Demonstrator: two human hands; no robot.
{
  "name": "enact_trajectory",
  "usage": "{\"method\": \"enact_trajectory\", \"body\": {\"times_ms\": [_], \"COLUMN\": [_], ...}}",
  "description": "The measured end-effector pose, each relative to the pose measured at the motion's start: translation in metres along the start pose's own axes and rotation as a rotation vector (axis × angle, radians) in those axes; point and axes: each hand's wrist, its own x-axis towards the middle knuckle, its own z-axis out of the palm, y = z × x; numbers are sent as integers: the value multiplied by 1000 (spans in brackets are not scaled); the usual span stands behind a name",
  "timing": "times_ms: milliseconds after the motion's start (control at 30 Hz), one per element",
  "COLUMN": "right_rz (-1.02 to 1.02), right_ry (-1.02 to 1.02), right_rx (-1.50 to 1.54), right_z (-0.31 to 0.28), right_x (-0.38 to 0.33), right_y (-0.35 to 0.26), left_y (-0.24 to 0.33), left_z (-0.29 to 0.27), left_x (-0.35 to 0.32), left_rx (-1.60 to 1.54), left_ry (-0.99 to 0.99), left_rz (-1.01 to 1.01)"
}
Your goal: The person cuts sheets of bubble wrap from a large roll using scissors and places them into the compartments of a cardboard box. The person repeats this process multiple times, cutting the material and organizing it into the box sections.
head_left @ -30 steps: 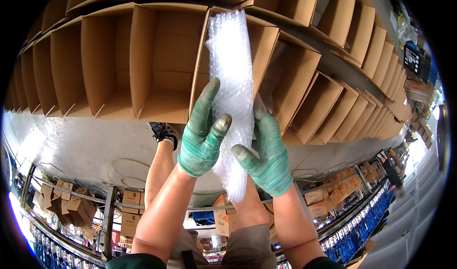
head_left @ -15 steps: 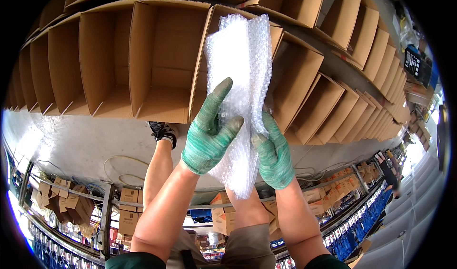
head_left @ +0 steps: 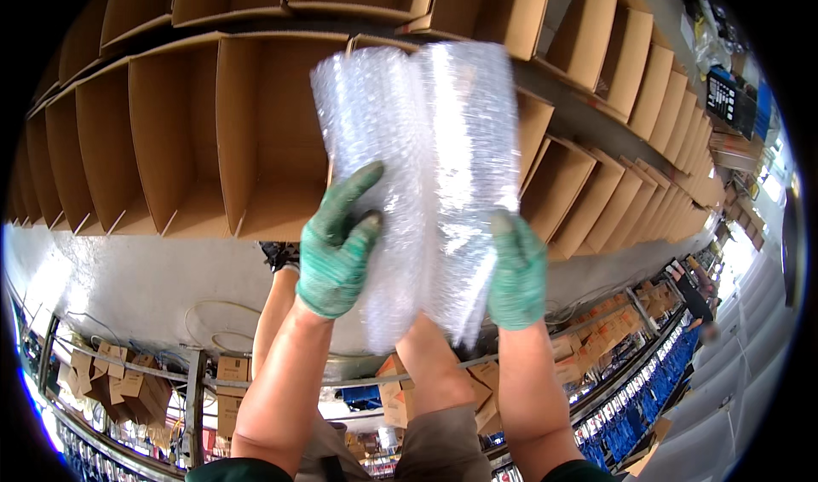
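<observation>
A clear bubble-wrap sheet [head_left: 426, 184], crinkled and glinting, is held up at centre. The left hand [head_left: 335, 248] clamps its edge at eight o'clock; the right hand [head_left: 515, 269] grips it at four. Cardboard boxes [head_left: 213, 141] behind blur through it; its lower tip hides a knee.

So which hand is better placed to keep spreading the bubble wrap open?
Probably the left hand: its thumb and fingers lie across the front of the bubble wrap near the middle fold, while the right hand only grips the lower right edge.
</observation>
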Motion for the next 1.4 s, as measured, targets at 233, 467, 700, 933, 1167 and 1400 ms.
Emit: {"method": "enact_trajectory", "body": {"times_ms": [233,467,700,933,1167,1400], "right_rz": [-405,-577,-452,-393,-549,-384], "right_ry": [703,464,109,113,-14,-514], "right_rx": [18,-881,-1057,-1228,-349,-372], "right_z": [-133,-10,92,84,88,90], "right_x": [27,218,453,522,267,2], "right_y": [-76,-183,-93,-44,-104,-42], "left_y": [11,15,30,31,16,6], "left_z": [-34,-65,-80,-82,-64,-31], "left_x": [11,13,3,-4,-12,-7], "left_rx": [24,-2,62,40,-66,-214], "left_ry": [259,250,220,195,233,82], "left_rz": [72,90,62,29,111,198]}}
